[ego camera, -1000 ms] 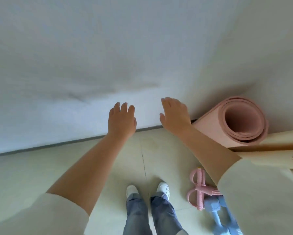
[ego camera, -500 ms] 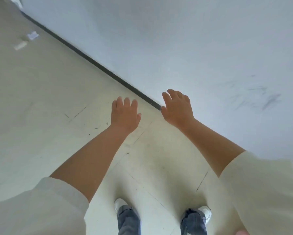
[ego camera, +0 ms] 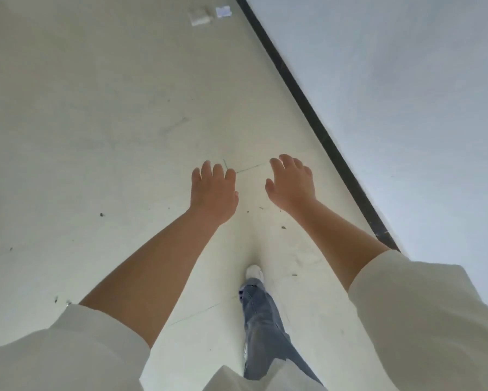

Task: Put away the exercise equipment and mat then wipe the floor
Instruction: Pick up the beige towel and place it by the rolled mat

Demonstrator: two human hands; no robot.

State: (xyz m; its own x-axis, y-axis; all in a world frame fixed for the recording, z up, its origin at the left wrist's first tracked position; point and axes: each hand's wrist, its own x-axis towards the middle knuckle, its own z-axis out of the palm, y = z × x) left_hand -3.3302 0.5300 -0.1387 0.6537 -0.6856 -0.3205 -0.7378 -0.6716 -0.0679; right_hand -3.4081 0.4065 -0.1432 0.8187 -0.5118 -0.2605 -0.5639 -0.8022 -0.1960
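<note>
My left hand (ego camera: 213,191) and my right hand (ego camera: 291,182) hang out in front of me over the pale floor (ego camera: 96,122), palms down, fingers loosely apart, holding nothing. They are side by side, a hand's width apart. The floor shows small dark specks and scuffs around my hands. No mat or exercise equipment is in view.
A white wall (ego camera: 406,94) with a dark baseboard (ego camera: 307,108) runs diagonally along the right. Two small pale scraps (ego camera: 200,18) lie on the floor far ahead near the baseboard. One leg in blue jeans with a white shoe (ego camera: 254,272) steps forward below my hands.
My view has swung left, away from the wall. The pink rolled mat, pink pull band and blue dumbbells have left the view. My hands stayed empty and apart; one foot has stepped forward.
</note>
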